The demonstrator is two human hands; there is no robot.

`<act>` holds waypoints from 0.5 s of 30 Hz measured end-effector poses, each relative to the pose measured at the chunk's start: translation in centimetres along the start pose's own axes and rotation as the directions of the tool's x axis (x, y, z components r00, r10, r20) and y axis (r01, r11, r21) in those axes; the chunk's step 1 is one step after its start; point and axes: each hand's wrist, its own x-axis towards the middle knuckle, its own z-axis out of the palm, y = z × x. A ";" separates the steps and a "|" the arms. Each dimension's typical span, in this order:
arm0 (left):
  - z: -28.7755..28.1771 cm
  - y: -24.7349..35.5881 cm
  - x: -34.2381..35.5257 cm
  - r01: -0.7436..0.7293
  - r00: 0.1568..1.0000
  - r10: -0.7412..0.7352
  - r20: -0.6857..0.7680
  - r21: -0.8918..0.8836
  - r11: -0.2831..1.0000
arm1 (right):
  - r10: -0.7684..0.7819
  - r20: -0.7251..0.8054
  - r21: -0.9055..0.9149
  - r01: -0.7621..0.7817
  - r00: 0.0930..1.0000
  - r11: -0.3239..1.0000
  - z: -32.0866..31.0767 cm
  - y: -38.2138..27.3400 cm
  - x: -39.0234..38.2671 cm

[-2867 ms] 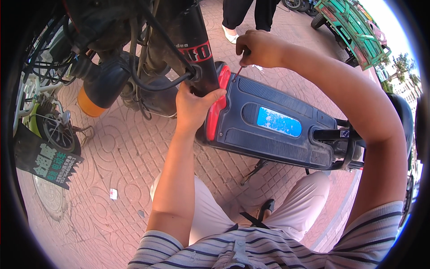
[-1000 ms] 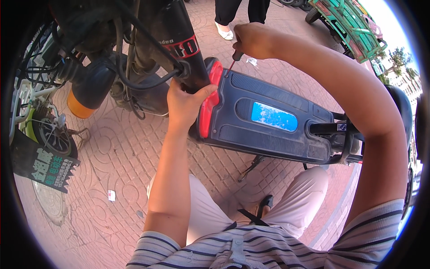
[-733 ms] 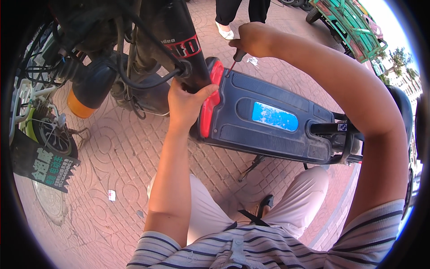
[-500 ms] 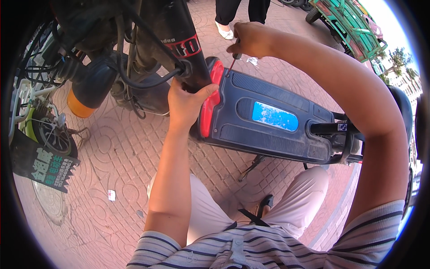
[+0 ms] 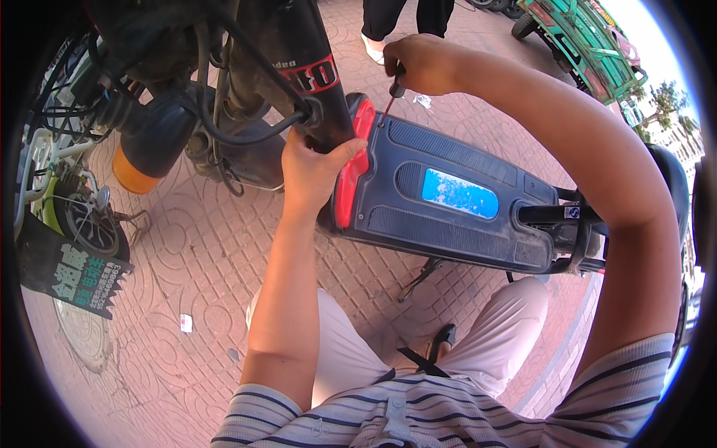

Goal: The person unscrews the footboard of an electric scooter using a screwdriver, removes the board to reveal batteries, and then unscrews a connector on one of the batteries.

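Note:
An electric scooter lies tipped before me, its dark grey footboard facing me with a blue panel in the middle and a red trim strip along its front edge. My left hand grips that red edge beside the black front column. My right hand is closed on a screwdriver, whose tip touches the footboard's upper front corner.
Red patterned paving bricks lie all around. Black cables loop off the column. A small wheel and a dark sign sit at the left. Another person's legs stand beyond the scooter. A green cart is parked at the far right.
The view has shifted a little; both hands stay in place, the left on the red edge, the right working the screwdriver at the same corner.

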 end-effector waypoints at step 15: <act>-0.6 -1.2 0.4 -0.014 1.000 0.014 0.004 -0.014 1.000 | -0.097 -0.278 0.228 0.164 0.956 0.960 0.3 -0.1 -2.9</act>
